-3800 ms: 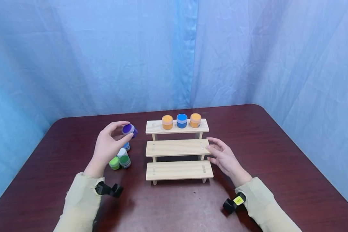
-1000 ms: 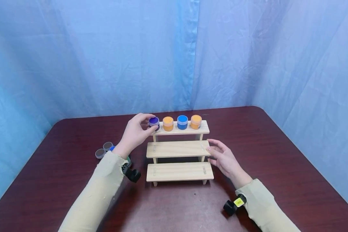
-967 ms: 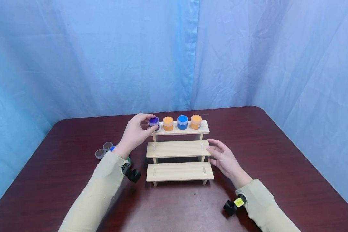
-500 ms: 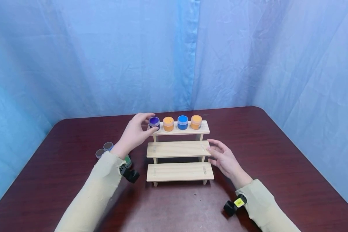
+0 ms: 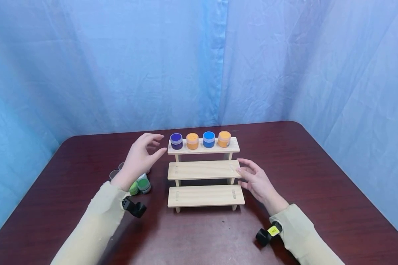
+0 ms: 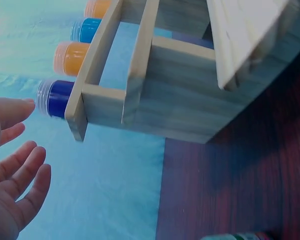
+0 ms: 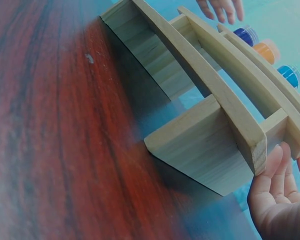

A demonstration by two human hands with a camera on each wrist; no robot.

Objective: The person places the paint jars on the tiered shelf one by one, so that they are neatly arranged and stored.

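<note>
A three-step wooden display stand [image 5: 203,170] stands mid-table. Along its top step sit a purple paint jar [image 5: 176,141], an orange jar [image 5: 192,141], a blue jar [image 5: 208,140] and another orange jar [image 5: 224,139]. My left hand [image 5: 142,154] hovers just left of the purple jar, fingers spread and holding nothing; the left wrist view shows a small gap between thumb and jar. My right hand [image 5: 257,180] holds the right end of the middle step, its fingers around that edge, also seen in the right wrist view.
Left of the stand, partly behind my left wrist, is a cluster of jars: a dark green jar [image 5: 144,186], a light green jar [image 5: 133,189], a white jar [image 5: 142,177] and grey-topped ones [image 5: 113,174]. Blue curtains [image 5: 136,66] hang beyond the dark red table [image 5: 205,235].
My left hand carried the purple jar from the left onto the top step's left end, let go of it, and drew back leftward. My right hand stays at the stand.
</note>
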